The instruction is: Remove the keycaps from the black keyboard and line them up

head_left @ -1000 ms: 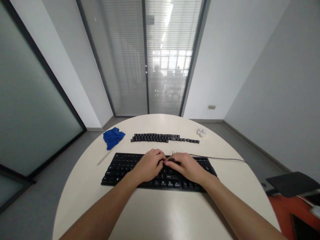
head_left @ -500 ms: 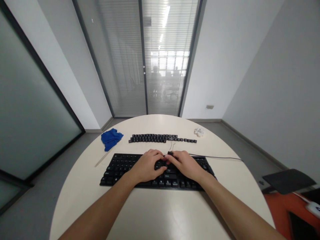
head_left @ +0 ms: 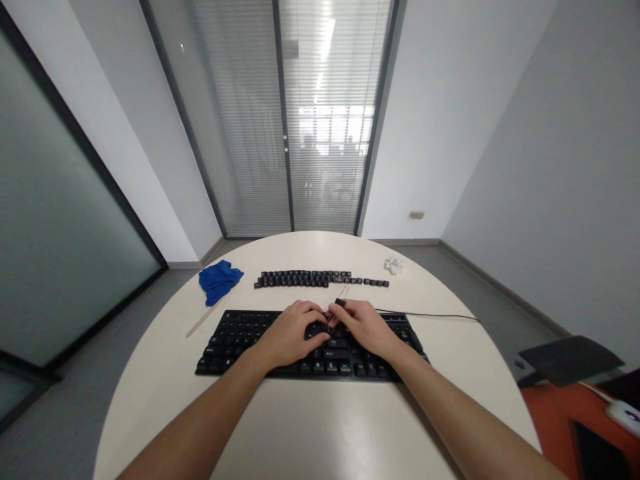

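A black keyboard (head_left: pixel 235 343) lies on the table under both hands. My right hand (head_left: pixel 367 330) is closed around a wire keycap puller (head_left: pixel 341 302). The puller's dark handle shows by my thumb and fingers, and its two thin wires point away from me. My left hand (head_left: pixel 290 333) rests on the middle of the keyboard, thumb and fingers apart, fingertips close to those of my right hand. Part of the keys between the hands is hidden. Beyond the keyboard, loose black keycaps (head_left: pixel 295 278) sit in rows.
A crumpled blue cloth (head_left: pixel 219 281) and a thin wooden stick (head_left: pixel 203 321) lie at the left of the round table (head_left: pixel 310 427). Crumpled white material (head_left: pixel 394 265) is at the far right. The keyboard's cable (head_left: pixel 430 315) runs right. A red-orange chair (head_left: pixel 555 427) stands beside the table.
The view has shifted slightly. My right hand has tilted the puller, so more of its dark handle shows between my hands. My left hand stays on the keyboard.
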Tool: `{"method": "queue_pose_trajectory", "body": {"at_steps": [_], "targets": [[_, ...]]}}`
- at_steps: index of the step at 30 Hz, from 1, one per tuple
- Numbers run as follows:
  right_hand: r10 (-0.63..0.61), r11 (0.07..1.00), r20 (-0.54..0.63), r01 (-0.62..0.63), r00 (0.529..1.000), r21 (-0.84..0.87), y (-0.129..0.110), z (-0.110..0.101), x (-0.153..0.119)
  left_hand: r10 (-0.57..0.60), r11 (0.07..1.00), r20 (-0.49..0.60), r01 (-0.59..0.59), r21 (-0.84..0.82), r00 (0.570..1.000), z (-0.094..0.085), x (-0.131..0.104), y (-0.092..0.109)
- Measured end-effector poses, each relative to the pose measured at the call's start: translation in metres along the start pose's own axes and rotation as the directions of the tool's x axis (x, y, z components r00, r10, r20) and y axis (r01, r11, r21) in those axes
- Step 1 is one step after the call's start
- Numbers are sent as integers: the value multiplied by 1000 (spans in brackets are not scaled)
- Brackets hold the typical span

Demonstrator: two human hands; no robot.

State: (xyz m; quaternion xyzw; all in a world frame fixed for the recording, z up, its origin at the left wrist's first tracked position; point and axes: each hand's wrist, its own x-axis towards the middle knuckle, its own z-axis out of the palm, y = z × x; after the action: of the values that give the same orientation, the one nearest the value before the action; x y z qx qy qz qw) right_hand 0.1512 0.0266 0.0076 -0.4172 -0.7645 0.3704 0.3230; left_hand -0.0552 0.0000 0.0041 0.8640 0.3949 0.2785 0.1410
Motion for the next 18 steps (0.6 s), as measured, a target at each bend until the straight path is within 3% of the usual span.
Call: {"method": "queue_pose_trajectory", "body": {"at_steps": [6,13,18], "targets": [[-53,998,-38,52,998,-25,-6,-1,-1,20,997,-11,-20,-80,1000,-2,1,1],[-11,1000,-31,10,999,-12,-6,-2,-1,-110,974,-46,98,-204,993,1,0,-8],[-13,1000,-19,13,1000,23,-3,-2,0,-124,951,-54,103,-291,991,2,1,-9]]}}
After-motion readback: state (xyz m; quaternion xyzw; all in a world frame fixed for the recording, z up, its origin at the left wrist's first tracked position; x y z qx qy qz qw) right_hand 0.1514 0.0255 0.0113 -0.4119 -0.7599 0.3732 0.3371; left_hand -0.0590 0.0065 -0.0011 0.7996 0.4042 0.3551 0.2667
